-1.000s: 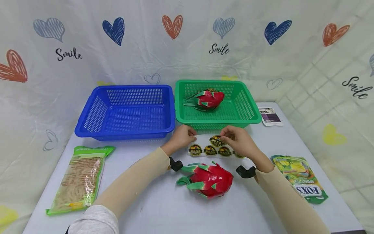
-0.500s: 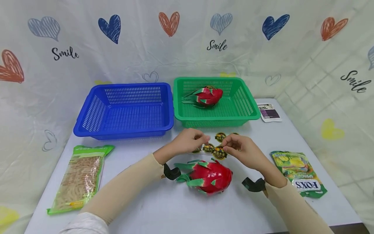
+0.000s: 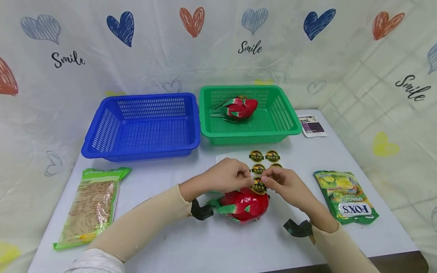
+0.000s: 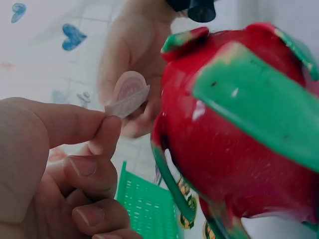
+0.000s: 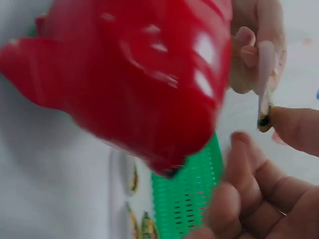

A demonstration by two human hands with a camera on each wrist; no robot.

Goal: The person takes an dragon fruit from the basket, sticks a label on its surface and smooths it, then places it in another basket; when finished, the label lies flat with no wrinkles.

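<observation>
A round black-and-gold sticker (image 3: 258,186) is held up over the red dragon fruit (image 3: 247,206), which has green-tipped scales and lies on the table. My left hand (image 3: 228,176) pinches the sticker's edge between thumb and index finger; its pale back (image 4: 129,92) shows in the left wrist view. My right hand (image 3: 288,185) is at the sticker's other side, its thumb touching the edge, the index fingertip apart from it in the right wrist view. Behind the hands lies a sticker sheet (image 3: 222,157) with several stickers, partly covered by my left hand.
A blue basket (image 3: 141,153) stands back left. Beside it, a green basket (image 3: 250,134) holds another dragon fruit (image 3: 240,108). A noodle-like bag (image 3: 92,208) lies left, a green FOX'S pouch (image 3: 346,197) right, and a small white-purple packet (image 3: 312,126) back right.
The sticker has come off the sheet and moved toward me, over the dragon fruit. My left hand has left the sheet and taken the sticker's edge. The head view has shifted slightly.
</observation>
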